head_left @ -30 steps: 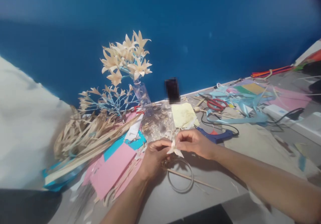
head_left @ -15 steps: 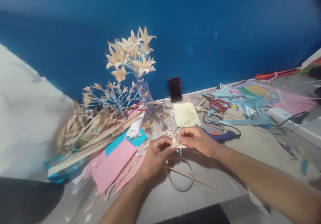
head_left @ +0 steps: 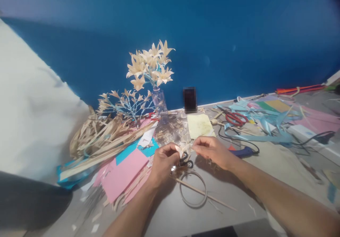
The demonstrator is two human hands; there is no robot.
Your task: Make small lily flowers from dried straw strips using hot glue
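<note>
Above the middle of the table, my left hand point(head_left: 165, 161) is closed, pinching a small cream petal-like piece point(head_left: 181, 152) between thumb and fingers. Just to its right, my right hand point(head_left: 211, 150) has its thumb and fingertips pressed together; whatever is in them is too small to make out. A narrow gap parts the two hands. Under the fingers of my left hand lie scissors with black handles point(head_left: 189, 164), their blades partly hidden. Nearer to me rest a round ring point(head_left: 196, 206) and a thin wooden stick point(head_left: 220, 201).
Cream flowers point(head_left: 152, 67) stand in a clear bottle point(head_left: 161, 109) by the blue wall. Dried husks point(head_left: 90, 134) and pink paper point(head_left: 124, 175) lie left. A yellow sheet point(head_left: 200, 125), red-handled scissors point(head_left: 236, 119), blue ribbon point(head_left: 255, 137) and a blue-handled tool point(head_left: 243, 152) lie right.
My hands have moved apart, and the cream piece that was between both now sits in my left fingers. More of the black scissor handles shows. The view has shifted slightly left and up.
</note>
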